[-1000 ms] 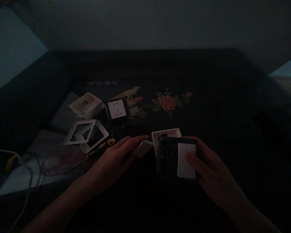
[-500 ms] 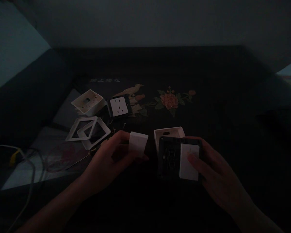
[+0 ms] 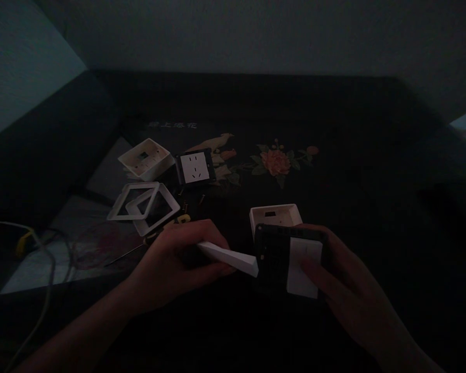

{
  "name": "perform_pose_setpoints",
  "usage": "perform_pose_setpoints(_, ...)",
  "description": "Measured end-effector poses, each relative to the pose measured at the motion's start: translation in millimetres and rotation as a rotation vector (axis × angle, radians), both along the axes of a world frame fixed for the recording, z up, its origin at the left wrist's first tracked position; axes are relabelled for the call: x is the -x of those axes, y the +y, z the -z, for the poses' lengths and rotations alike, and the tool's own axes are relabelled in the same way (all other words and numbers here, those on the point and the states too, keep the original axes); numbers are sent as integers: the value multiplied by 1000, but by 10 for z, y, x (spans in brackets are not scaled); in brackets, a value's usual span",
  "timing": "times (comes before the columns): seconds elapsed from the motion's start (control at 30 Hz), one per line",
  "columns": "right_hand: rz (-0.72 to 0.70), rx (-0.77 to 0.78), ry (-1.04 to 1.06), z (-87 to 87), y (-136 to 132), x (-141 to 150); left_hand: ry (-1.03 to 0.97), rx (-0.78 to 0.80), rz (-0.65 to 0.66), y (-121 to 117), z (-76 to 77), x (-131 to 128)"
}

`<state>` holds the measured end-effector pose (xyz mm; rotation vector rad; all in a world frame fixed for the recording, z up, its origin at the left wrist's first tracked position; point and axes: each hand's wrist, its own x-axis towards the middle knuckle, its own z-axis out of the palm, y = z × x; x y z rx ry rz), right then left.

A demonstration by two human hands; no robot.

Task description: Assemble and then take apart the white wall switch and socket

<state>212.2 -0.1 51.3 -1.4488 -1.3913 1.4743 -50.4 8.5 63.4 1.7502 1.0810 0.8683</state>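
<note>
My left hand (image 3: 186, 264) pinches a white switch rocker (image 3: 233, 258), seen edge-on, its free end close to the black frame in my other hand. My right hand (image 3: 341, 280) grips a black wall switch module (image 3: 274, 254), thumb lying on the one white rocker (image 3: 305, 269) fitted in its right half. The left half is dark and uncovered. Behind the module stands an open white mounting box (image 3: 277, 212), partly hidden by it.
At the left lie another white box (image 3: 147, 158), a socket module (image 3: 195, 167), two white cover frames (image 3: 155, 207), several screws (image 3: 202, 199) and a screwdriver (image 3: 126, 255). A pale cable (image 3: 48, 280) runs along the left side. The dark tabletop bears a painted flower (image 3: 275, 162).
My left hand has turned the loose rocker from face-on to edge-on and brought it right, nearer the switch module. My right hand keeps its hold; the view has shifted slightly.
</note>
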Motion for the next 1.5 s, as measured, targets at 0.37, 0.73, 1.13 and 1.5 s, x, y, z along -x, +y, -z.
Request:
perform_pose_setpoints(0.37, -27, 9, -55, -67, -18, 61, 56, 139, -153, 9, 19, -33)
perform_pose_setpoints(0.73, -117, 146, -39, -72, -143, 133, 102, 116, -286, 29, 110, -126)
perform_pose_setpoints(1.13, -113, 167, -15, 9, -121, 84, 188, -110, 58, -40, 236, -15)
perform_pose_setpoints(1.5, -72, 144, 17, -58, -69, 129, 304, -347, 88, -65, 290, -54)
